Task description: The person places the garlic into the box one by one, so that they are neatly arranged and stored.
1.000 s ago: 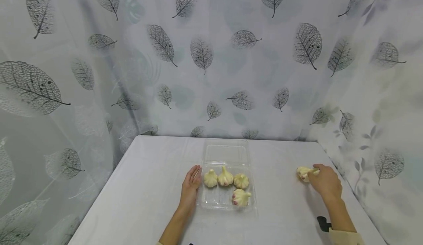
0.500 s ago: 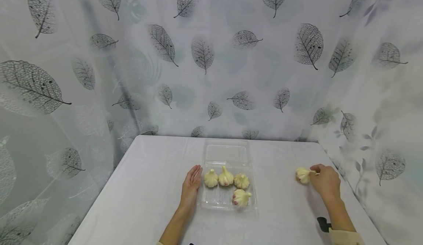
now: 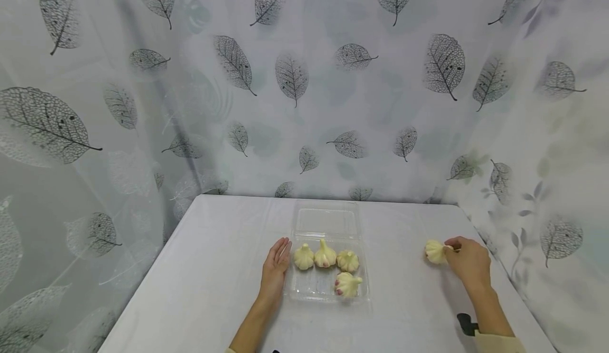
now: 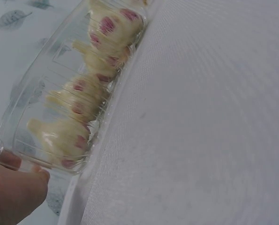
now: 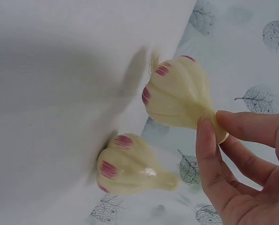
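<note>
At right, right hand (image 3: 468, 262) pinching garlic bulb (image 5: 177, 93), now less covered, left hand (image 3: 275, 269) straight-fingered

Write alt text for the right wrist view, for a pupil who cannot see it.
A right hand pinches a garlic bulb by its stem. A second bulb sits on the white table, before a leaf-patterned curtain.

Stretches the left forearm (image 3: 254, 321) in from the near side, slanting toward the far right. Has the left hand (image 3: 275, 268) just left of centre, with fingers straight, close together and pointing far. Reaches the right forearm (image 3: 490, 310) in from the near right, slanting toward the far left. Holds the right hand (image 3: 468, 260) well apart at right, with thumb and forefinger pinching, other fingers loosely curled.
</note>
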Demonstrator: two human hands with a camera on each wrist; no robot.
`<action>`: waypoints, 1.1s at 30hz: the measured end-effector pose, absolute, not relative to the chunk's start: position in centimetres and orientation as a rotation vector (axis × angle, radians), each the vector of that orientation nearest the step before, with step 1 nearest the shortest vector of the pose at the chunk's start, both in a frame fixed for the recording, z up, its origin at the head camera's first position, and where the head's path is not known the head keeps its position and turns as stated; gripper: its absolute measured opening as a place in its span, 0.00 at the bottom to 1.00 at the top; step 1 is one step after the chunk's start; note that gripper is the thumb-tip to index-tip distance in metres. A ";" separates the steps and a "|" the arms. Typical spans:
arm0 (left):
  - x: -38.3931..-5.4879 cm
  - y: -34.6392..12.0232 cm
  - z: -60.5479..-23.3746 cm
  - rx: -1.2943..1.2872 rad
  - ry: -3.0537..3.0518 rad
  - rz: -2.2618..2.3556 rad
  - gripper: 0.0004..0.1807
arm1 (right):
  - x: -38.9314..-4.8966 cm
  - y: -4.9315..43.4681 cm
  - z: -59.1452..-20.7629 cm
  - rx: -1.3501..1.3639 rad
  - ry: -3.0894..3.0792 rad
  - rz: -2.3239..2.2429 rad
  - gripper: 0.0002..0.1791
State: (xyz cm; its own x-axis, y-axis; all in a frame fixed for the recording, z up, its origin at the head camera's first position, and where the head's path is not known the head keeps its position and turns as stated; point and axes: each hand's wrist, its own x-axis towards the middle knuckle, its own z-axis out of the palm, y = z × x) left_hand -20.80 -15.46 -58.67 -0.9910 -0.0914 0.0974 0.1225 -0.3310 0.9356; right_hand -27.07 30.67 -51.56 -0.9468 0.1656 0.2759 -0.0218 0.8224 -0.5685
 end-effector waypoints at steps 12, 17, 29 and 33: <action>-20.9 -15.6 -58.8 -0.053 -1.749 -2.440 0.31 | -26.4 29.2 -50.0 -0.038 -2.627 0.831 0.11; -20.8 -15.6 -58.7 -0.050 -1.749 -2.440 0.30 | -26.1 28.5 -49.3 -0.002 -2.597 0.814 0.10; -20.8 -15.5 -58.7 -0.047 -1.749 -2.436 0.30 | -25.0 27.5 -47.8 0.017 -2.574 0.834 0.11; -20.8 -15.6 -58.7 -0.036 -1.753 -2.444 0.30 | -24.7 27.0 -47.1 0.008 -2.576 0.828 0.12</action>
State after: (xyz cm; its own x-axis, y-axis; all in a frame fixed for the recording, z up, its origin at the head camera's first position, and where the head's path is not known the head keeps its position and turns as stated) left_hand -20.80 -15.55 -58.73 -0.9909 -0.0942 0.0966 0.1217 -0.3149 0.9413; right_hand -24.67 27.02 -47.14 -0.9066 0.1234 0.4035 -0.1348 0.8215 -0.5540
